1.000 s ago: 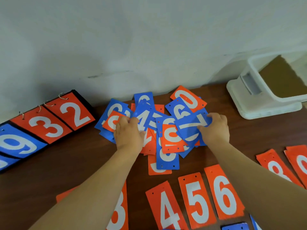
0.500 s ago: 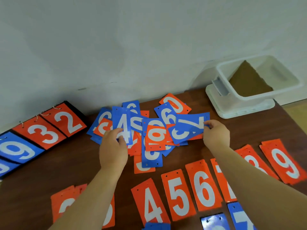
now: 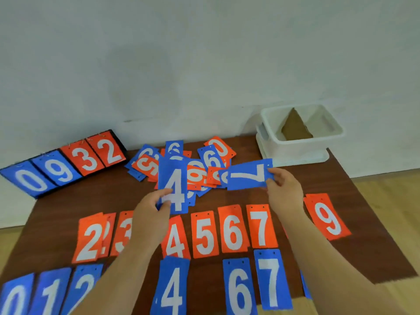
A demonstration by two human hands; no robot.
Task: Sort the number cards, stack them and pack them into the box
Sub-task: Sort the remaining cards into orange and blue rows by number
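Observation:
My left hand (image 3: 151, 214) pinches the lower edge of a blue 4 card (image 3: 173, 185), held upright above the mat. A blue 7 card (image 3: 248, 175), turned sideways, is gripped at its right end by my right hand (image 3: 284, 192). Behind both lies a mixed pile of blue and orange cards (image 3: 193, 169). Sorted orange cards 2 to 9 form a row (image 3: 233, 228) near me, with a blue row (image 3: 270, 278) below it. The white box (image 3: 302, 142) stands at the back right, a brown piece inside it.
A black flip scoreboard (image 3: 66, 164) showing 0 9 3 2 leans at the back left against the wall. The brown mat (image 3: 354, 223) ends at the right, where light wooden floor shows. My forearms cover parts of both sorted rows.
Both hands lifted their cards out of the pile and drew them toward me. The view tilted down, showing more of the sorted rows.

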